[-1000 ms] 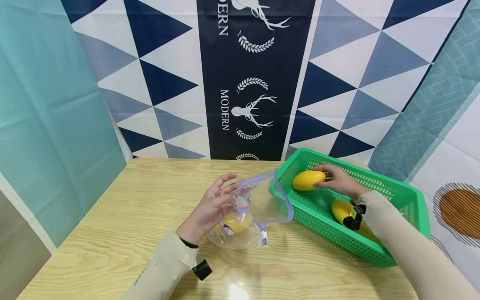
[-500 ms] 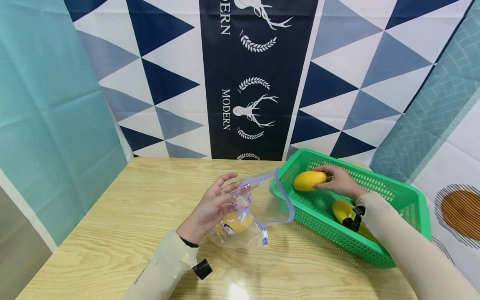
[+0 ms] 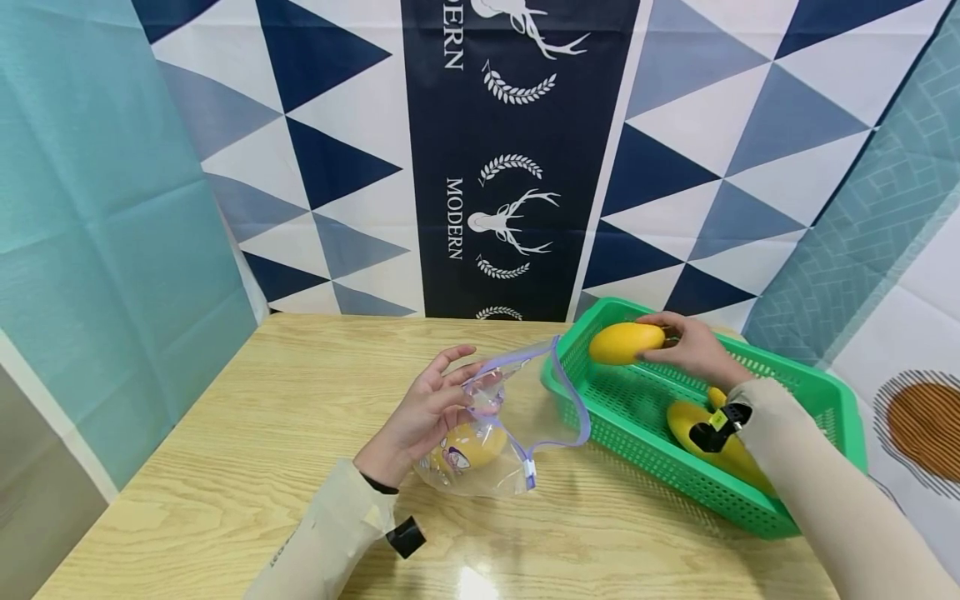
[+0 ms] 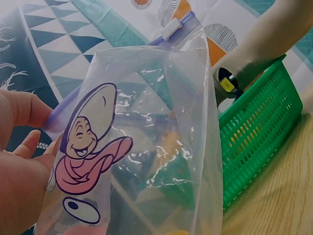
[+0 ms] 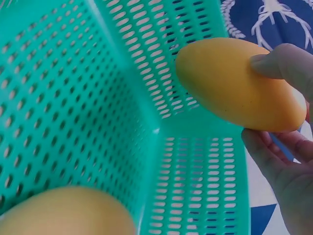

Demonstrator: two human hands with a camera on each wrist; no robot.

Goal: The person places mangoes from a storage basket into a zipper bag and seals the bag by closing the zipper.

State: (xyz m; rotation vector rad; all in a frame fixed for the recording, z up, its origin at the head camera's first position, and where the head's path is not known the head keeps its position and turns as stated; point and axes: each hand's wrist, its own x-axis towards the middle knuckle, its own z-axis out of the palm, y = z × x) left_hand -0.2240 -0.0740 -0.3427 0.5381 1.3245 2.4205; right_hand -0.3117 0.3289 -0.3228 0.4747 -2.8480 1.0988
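Note:
In the head view my right hand (image 3: 692,347) grips a yellow mango (image 3: 626,343) by one end, up near the rim of the green basket (image 3: 667,477). The right wrist view shows the thumb on one side of this mango (image 5: 234,83) and fingers on the other. My left hand (image 3: 427,412) pinches the edge of a clear zip bag (image 3: 540,400) with a purple rim, its mouth gaping toward the basket. Inside the bag lies a yellow fruit (image 3: 474,445), partly hidden by the print. A cartoon figure (image 4: 88,147) decorates the bag in the left wrist view.
More mangoes (image 3: 686,421) lie in the basket, partly hidden under my right wrist. Bag and basket both stand on a pale wooden table (image 3: 247,467). A patterned cloth (image 3: 495,167) hangs behind the table's back edge, and a teal cloth (image 3: 112,208) on the left.
My right hand has lifted the mango up off the basket's floor. The left hand and the bag have stayed in place.

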